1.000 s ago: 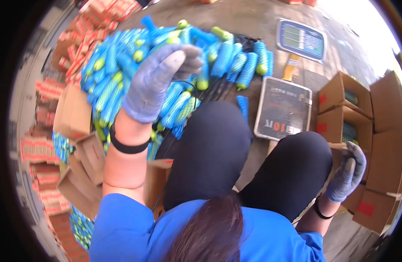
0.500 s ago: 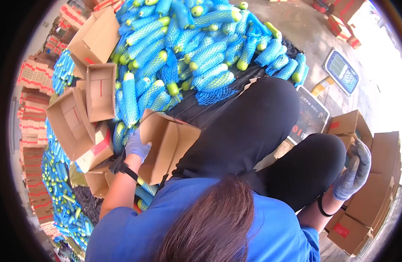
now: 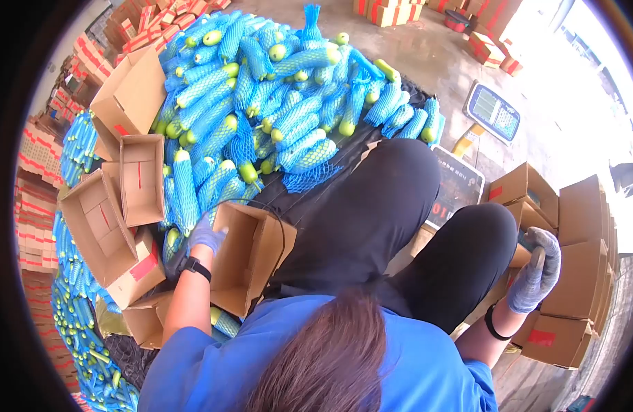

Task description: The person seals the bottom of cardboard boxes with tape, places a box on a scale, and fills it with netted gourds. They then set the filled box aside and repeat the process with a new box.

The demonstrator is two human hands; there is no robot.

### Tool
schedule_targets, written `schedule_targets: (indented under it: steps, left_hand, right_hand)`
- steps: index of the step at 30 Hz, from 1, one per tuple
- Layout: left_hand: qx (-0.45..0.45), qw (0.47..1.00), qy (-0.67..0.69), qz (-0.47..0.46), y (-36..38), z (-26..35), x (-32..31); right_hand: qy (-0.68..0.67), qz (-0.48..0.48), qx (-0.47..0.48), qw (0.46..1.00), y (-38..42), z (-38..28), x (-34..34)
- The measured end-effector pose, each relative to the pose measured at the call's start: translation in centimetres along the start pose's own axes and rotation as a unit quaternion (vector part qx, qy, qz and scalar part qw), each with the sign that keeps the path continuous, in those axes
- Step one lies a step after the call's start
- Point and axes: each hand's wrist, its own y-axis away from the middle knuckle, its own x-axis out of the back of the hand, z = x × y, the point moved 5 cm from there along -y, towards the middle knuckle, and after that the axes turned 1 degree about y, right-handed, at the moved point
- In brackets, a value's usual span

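Note:
My left hand [image 3: 208, 237], in a pale glove, is at the left edge of an open cardboard box [image 3: 251, 254] beside my leg. Its thumb lies over the box's edge and its fingers are on the outer side, closed on it. Just beyond lies a heap of long green gourds [image 3: 296, 117] in blue mesh sleeves. On the far side of my knees, my gloved right hand [image 3: 536, 271] is raised beside cardboard boxes [image 3: 570, 281]. Its fingers are loosely curved with the thumb apart, and I see nothing held in them.
More open boxes [image 3: 142, 178] stand left of my left hand. A weighing scale [image 3: 457, 185] with a display [image 3: 493, 110] is beyond my knees. Other sleeved gourds [image 3: 89, 329] cover the floor at the far left, near stacked cartons [image 3: 38, 206].
The view has shifted, so the heap, scale and boxes appear farther left. Both hands keep nearly the same places beside the boxes.

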Motion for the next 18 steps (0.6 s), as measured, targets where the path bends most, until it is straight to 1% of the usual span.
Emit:
schedule_targets:
  steps: [1, 2, 3, 4, 5, 6, 7, 8, 9, 10, 11, 12, 13, 14, 15, 16, 17, 18]
  left_hand:
    - [-0.027, 0.998, -0.036, -0.045, 0.0, 0.0, -1.3]
    - [-0.033, 0.998, -0.032, -0.036, 0.4, 1.1, -0.7]
    - [-0.053, 0.998, -0.024, -0.023, 1.0, 2.6, -0.1]
    - [-0.075, 0.997, -0.016, -0.011, 1.3, 3.7, 0.3]
    - [-0.187, 0.976, 0.011, 0.11, 2.0, 5.5, 1.6]
    - [-0.197, 0.974, 0.013, 0.113, 1.5, 6.6, 2.0]
    - [-0.221, 0.964, -0.057, 0.138, 2.8, 9.5, 5.1]
    - [-0.242, 0.948, -0.127, 0.163, 3.7, 12.0, 7.8]
    - [-0.28, 0.909, -0.126, 0.281, 4.4, 13.7, 10.3]
    - [-0.312, 0.856, -0.122, 0.394, 5.1, 15.3, 12.7]
    - [-0.348, 0.817, -0.089, 0.451, 5.6, 17.4, 15.6]
    - [-0.383, 0.773, -0.055, 0.503, 5.9, 19.6, 18.3]
    - [-0.393, 0.759, -0.058, 0.516, 5.6, 21.8, 19.7]
    - [-0.404, 0.743, -0.058, 0.531, 5.4, 24.3, 21.0]
    - [-0.426, 0.716, -0.051, 0.551, 5.8, 27.2, 22.1]
    - [-0.448, 0.687, -0.044, 0.571, 6.5, 30.1, 23.0]
    - [-0.456, 0.667, -0.049, 0.587, 7.3, 33.1, 23.4]
    - [-0.464, 0.647, -0.054, 0.602, 8.4, 36.0, 23.6]
  right_hand:
    - [-0.01, -0.002, -0.008, 1.0, 0.0, 0.0, 0.1]
    - [-0.02, -0.001, -0.018, 1.0, -0.1, -0.2, 0.1]
    - [-0.004, -0.01, -0.014, 1.0, -0.5, -0.7, 0.0]
    - [0.0, 0.001, -0.011, 1.0, -1.0, -1.0, 0.1]
    - [0.004, -0.013, -0.004, 1.0, -1.6, -1.2, 0.0]
    - [0.009, -0.029, 0.003, 1.0, -2.5, -1.4, -0.1]
    - [0.002, -0.039, 0.025, 0.999, -3.7, -1.9, -0.5]
    - [-0.01, -0.06, 0.022, 0.998, -5.1, -2.6, -1.2]
    - [-0.023, -0.081, 0.019, 0.996, -6.4, -3.1, -2.1]
    - [-0.007, -0.105, 0.007, 0.994, -7.6, -2.9, -3.3]
    - [0.007, -0.129, -0.005, 0.992, -9.0, -2.4, -4.6]
    - [0.058, -0.153, 0.017, 0.986, -10.4, -1.1, -6.0]
    - [0.087, -0.199, 0.056, 0.974, -11.8, -0.4, -8.0]
    - [0.037, -0.21, 0.042, 0.976, -12.6, 1.8, -10.1]
    - [0.061, -0.265, 0.042, 0.961, -13.6, 4.0, -12.0]
    - [0.15, -0.292, 0.033, 0.944, -14.2, 4.4, -13.6]
    - [0.186, -0.347, 0.024, 0.919, -14.5, 4.9, -15.4]
    - [0.162, -0.396, -0.067, 0.901, -14.6, 5.0, -16.8]
